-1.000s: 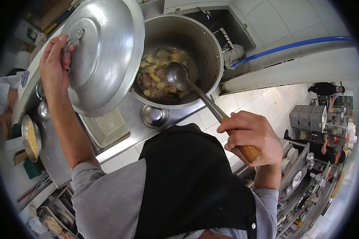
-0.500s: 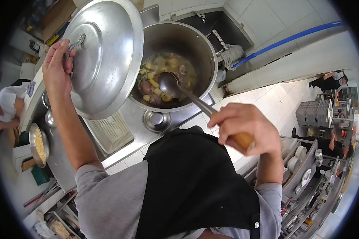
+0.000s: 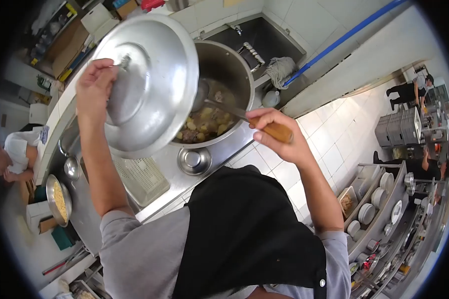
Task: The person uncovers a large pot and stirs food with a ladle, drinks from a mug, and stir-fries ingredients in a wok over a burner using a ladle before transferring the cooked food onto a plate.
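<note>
My left hand (image 3: 96,85) is closed on the handle of a big round metal lid (image 3: 159,89), holding it tilted over the left side of a deep cooking pot (image 3: 249,89). Inside the pot is a stew (image 3: 209,119) with chunks of meat and yellow pieces that look like potato. My right hand (image 3: 279,133) grips the wooden handle of a metal ladle (image 3: 227,107). The ladle's bowl is at the left part of the stew, partly behind the lid's edge.
On the steel counter are a small lidded metal container (image 3: 194,161) and a perforated plastic tray (image 3: 142,179). Behind the pot is a sink (image 3: 264,37) with a mop head (image 3: 280,71) nearby. Shelves of dishes (image 3: 366,214) stand right; other people are at both sides.
The ladle has moved left and away from me, its bowl now by the lid's edge. My right hand has followed it. The lid appears further right, covering more of the pot; the view has shifted.
</note>
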`<state>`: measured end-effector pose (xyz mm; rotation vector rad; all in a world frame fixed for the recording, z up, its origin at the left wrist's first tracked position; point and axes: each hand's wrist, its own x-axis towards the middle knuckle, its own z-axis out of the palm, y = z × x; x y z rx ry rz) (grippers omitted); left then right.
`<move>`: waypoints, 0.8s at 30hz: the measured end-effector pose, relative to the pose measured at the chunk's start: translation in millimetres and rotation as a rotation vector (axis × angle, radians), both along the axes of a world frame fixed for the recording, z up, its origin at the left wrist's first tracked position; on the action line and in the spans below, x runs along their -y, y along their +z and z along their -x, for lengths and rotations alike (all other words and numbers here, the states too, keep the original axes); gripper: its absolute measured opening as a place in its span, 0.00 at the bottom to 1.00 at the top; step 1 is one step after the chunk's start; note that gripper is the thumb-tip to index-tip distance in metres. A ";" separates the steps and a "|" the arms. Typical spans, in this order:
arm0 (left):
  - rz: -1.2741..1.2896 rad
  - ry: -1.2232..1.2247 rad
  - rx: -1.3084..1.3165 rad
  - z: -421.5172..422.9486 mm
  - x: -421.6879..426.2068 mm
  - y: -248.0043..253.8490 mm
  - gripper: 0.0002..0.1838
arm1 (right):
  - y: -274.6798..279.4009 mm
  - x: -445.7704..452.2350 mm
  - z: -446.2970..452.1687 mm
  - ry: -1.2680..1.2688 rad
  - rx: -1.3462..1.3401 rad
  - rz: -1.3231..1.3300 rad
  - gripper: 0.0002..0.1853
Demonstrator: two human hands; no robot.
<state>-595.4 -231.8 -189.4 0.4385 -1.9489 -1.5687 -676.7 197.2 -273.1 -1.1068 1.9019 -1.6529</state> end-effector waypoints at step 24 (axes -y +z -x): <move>0.138 -0.142 0.405 114.2 -116.1 -83.0 0.06 | -196.7 -367.2 -83.8 -0.870 0.855 -0.251 0.29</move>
